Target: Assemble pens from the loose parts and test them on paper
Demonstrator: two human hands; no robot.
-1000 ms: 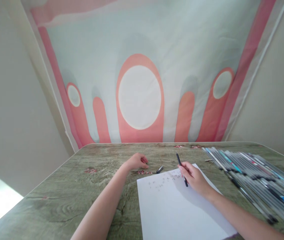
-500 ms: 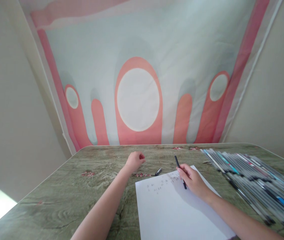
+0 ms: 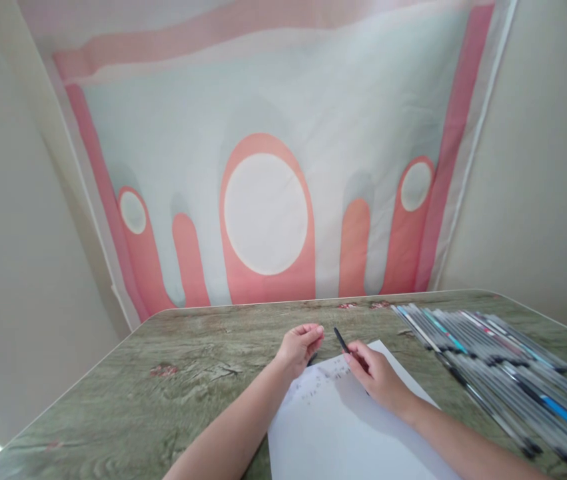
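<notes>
My right hand (image 3: pixel 376 377) grips a black pen (image 3: pixel 342 339), one end pointing up and away to the left. It is above the top part of a white paper sheet (image 3: pixel 343 427) that carries small dark marks near its upper edge. My left hand (image 3: pixel 302 349) is just left of the pen's raised end, apart from it. Its thumb and fingers are pinched together; whatever may be between them is too small to make out. Partly hidden behind the left hand, a dark pen cap (image 3: pixel 312 359) lies by the sheet's top edge.
Many thin pen refills and pens (image 3: pixel 503 367) with clear, blue and black parts lie in rows on the right of the wood-patterned table (image 3: pixel 203 373). Behind the table's far edge hangs a pink and pale cloth (image 3: pixel 268 100).
My left hand has moved right, close to the pen's raised end, and its fingers have come together. The pen has shifted slightly left with my right hand. The view has tilted a little.
</notes>
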